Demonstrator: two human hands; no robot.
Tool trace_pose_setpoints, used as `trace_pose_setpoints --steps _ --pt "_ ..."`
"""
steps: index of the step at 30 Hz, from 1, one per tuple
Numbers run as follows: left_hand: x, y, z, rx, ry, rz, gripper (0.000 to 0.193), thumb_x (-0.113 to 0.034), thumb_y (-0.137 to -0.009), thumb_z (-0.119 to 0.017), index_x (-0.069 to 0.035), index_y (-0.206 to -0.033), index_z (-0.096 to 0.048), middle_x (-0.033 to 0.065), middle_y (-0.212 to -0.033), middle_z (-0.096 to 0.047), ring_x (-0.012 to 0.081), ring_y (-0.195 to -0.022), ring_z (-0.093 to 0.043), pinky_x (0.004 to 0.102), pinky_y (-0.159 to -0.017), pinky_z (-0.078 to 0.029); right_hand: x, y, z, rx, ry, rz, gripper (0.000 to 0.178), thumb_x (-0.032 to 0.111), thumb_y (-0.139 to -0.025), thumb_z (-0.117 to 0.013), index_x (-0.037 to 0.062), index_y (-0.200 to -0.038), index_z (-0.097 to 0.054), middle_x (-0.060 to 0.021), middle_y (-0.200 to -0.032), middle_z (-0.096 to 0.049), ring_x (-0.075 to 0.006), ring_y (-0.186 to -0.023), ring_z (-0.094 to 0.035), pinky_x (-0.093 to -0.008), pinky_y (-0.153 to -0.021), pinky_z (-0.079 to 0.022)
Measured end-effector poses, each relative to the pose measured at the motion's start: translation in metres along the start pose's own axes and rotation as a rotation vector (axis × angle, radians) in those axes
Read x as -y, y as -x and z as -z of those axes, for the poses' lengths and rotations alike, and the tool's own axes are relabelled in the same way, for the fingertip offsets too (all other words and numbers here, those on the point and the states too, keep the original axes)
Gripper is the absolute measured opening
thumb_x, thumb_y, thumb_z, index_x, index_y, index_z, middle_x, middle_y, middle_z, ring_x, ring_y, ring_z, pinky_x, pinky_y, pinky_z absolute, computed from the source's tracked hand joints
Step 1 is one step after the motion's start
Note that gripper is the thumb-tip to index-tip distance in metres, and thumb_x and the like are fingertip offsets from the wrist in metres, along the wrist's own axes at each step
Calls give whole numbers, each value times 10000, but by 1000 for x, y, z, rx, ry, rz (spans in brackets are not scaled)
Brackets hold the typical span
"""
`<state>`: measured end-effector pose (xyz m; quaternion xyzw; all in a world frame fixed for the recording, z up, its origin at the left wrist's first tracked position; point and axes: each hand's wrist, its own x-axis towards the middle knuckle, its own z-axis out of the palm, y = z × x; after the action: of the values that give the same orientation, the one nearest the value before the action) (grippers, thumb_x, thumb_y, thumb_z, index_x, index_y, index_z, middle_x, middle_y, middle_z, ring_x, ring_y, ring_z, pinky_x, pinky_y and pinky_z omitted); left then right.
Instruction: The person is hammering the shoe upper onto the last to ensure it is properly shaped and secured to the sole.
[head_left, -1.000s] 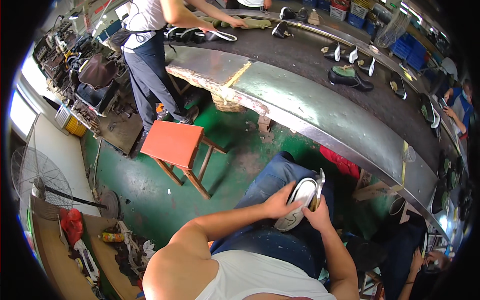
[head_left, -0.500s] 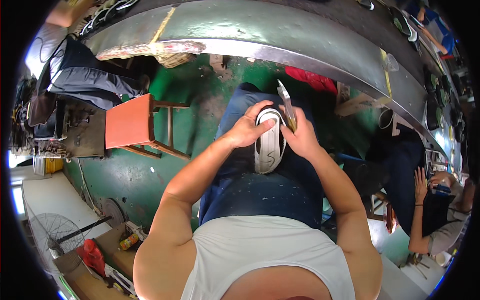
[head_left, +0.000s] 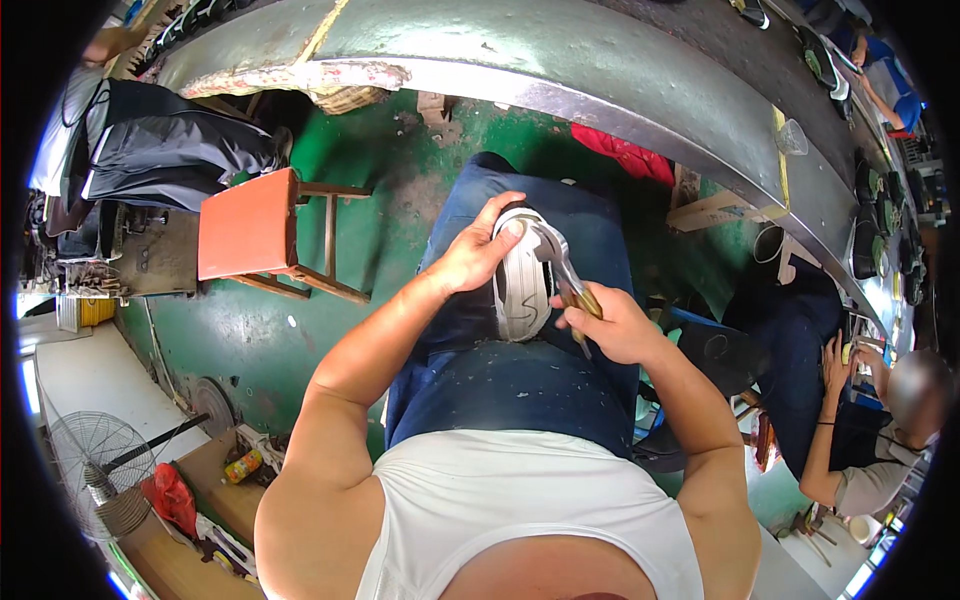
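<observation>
Shoe (head_left: 524, 305)'s propped pale sole up on the jeans (head_left: 585, 215), far end gripped by the left hand (head_left: 475, 255), probably so it's kept steady. Pincers (head_left: 567, 278), maybe (kinda blurry), are clutched in the right hand (head_left: 618, 325), head held at the shoe's right edge.

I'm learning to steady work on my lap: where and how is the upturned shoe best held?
Probably by the rounded far end, from the left: the shoe lies sole-up, lengthwise over the blue trousers, that end lets the left grip wrap it, and the metal hand tool crowds its right edge.
</observation>
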<state>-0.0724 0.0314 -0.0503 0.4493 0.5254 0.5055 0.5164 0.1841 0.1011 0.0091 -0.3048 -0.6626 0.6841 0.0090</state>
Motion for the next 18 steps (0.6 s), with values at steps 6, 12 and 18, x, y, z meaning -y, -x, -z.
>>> trace_pose_setpoints --steps 6,12,18 --pt "-7 -8 -2 -2 -133 10 470 -313 -1061 -500 -113 -1473 -393 75 -1254 -568 158 -1194 -504 310 -1066 -381 9 -22 22 148 -275 -204 294 159 -1011 -559 -13 -1247 -527 -105 -1072 -631 -191 -871 -661 -326 -732 -556" --pt "16 -14 1 -47 -89 4 414 -277 -1040 -553 -95 -1407 -494 61 -1252 -581 149 -1182 -513 309 -1050 -402 -21 -36 14 6 56 -100 179 181 -1007 -553 3 -985 -561 -104 -732 -628 -192 -608 -620 -346 -605 -519" --pt "33 -28 2 -72 -10 -38 363 -164 -1006 -603 -81 -1353 -537 68 -1262 -576 163 -1155 -543 307 -1022 -432 -65 -55 -10 -379 496 296 246 166 -946 -610 -27 -1095 -581 -249 -903 -666 -442 -851 -652 -468 -749 -512"
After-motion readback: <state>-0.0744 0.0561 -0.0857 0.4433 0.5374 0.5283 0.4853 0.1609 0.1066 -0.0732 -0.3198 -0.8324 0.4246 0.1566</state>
